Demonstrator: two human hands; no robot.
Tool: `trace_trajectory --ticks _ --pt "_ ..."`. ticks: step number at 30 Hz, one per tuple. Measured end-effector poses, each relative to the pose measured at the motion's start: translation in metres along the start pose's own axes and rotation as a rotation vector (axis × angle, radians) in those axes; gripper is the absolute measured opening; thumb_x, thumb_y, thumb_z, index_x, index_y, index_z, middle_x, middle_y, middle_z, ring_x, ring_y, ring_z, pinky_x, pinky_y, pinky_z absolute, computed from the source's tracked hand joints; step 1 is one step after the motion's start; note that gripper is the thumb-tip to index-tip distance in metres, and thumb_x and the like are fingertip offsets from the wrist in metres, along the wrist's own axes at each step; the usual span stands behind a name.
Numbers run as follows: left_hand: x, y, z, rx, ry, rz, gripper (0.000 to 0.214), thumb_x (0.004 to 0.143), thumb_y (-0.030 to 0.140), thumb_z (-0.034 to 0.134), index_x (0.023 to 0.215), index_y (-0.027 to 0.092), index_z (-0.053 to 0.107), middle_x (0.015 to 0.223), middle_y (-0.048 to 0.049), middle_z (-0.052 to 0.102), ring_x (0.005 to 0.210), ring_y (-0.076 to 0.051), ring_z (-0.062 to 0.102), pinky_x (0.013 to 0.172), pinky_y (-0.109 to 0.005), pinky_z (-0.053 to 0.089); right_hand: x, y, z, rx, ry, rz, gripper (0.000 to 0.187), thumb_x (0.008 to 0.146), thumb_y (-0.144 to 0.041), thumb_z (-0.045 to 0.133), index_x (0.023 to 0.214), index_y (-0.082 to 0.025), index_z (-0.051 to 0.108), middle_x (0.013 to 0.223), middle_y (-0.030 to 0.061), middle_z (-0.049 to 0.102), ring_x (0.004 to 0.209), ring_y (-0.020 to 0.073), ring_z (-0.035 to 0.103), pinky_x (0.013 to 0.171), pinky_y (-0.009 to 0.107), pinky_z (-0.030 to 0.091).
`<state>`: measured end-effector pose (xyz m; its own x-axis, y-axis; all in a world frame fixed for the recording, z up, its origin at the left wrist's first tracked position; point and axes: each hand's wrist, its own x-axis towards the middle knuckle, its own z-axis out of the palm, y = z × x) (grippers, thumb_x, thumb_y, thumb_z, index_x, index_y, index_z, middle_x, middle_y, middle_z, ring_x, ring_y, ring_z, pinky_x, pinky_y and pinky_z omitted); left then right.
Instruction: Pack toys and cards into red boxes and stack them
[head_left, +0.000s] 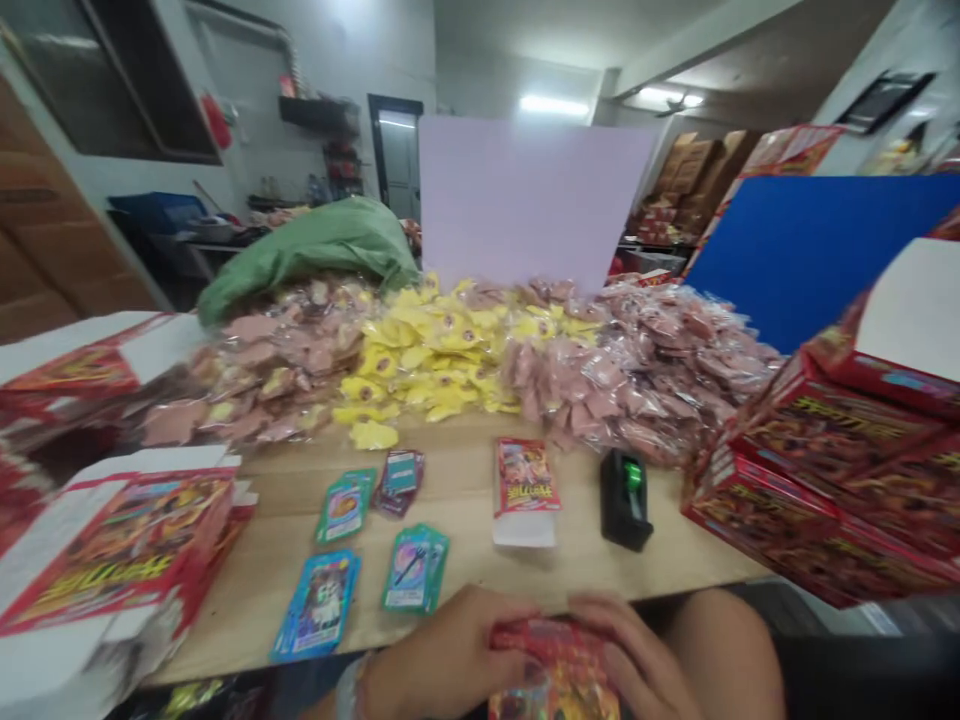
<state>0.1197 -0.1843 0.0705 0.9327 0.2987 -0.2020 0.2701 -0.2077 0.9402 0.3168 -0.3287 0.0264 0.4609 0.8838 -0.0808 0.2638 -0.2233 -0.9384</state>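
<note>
At the bottom edge, my left hand [450,660] and my right hand [630,655] grip a red foil card pack [555,665] over the table edge, and its lower part is cut off by the frame. Four small stacks of cards lie on the wooden table [465,520] ahead of my hands: a blue stack [316,605], a green stack [415,568], a teal stack [345,505] and a purple stack [397,482]. Nearer the middle, a red pack [526,478] lies on a white sheet. To its right stands a black dispenser with a green part [625,498].
Heaps of plastic-wrapped pink and yellow items [450,365] line the far side of the table. Open red printed boxes [120,545] stack at the left, more red boxes [825,470] at the right. Behind stand a green sack [315,250], a lilac board [532,200] and a blue board [817,250].
</note>
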Motion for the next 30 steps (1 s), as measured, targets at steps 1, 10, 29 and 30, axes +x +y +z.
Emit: trace_trajectory --ticks 1,10,29,30 --pt "0.001 0.007 -0.005 0.08 0.039 0.027 0.023 0.075 0.012 0.052 0.092 0.021 0.065 0.085 0.0023 0.066 0.078 -0.014 0.059 0.067 -0.02 0.046 0.01 0.008 -0.014 -0.015 0.161 0.046 0.047 0.073 -0.054 0.05 0.106 -0.022 0.061 0.101 0.0094 0.062 0.093 0.0245 0.058 0.081 0.035 0.048" --pt "0.083 -0.002 0.013 0.602 0.403 0.347 0.034 0.083 0.015 0.048 0.116 0.02 0.052 0.112 -0.0073 0.06 0.102 -0.02 0.057 0.087 -0.034 0.048 0.119 0.038 -0.08 0.196 0.372 0.686 0.018 0.072 -0.03 0.058 0.079 -0.014 0.055 0.078 0.0099 0.061 0.054 0.0205 0.061 0.051 0.038 0.05" --pt "0.096 0.011 0.025 0.729 0.296 0.203 0.032 0.085 0.015 0.041 0.116 0.017 0.049 0.105 -0.0106 0.062 0.093 -0.023 0.06 0.079 -0.036 0.051 0.044 -0.009 0.029 0.445 0.486 0.316 0.042 0.064 -0.058 0.06 0.053 -0.02 0.045 0.043 -0.0052 0.04 0.042 0.0099 0.036 0.042 0.023 0.031" --pt "0.089 0.018 0.024 0.699 0.279 0.206 0.033 0.084 0.015 0.042 0.116 0.017 0.05 0.104 -0.0102 0.062 0.092 -0.023 0.06 0.078 -0.035 0.051 0.037 -0.005 0.024 0.387 0.455 0.329 0.04 0.06 -0.057 0.063 0.057 -0.02 0.049 0.047 -0.0029 0.047 0.046 0.0127 0.043 0.045 0.024 0.036"
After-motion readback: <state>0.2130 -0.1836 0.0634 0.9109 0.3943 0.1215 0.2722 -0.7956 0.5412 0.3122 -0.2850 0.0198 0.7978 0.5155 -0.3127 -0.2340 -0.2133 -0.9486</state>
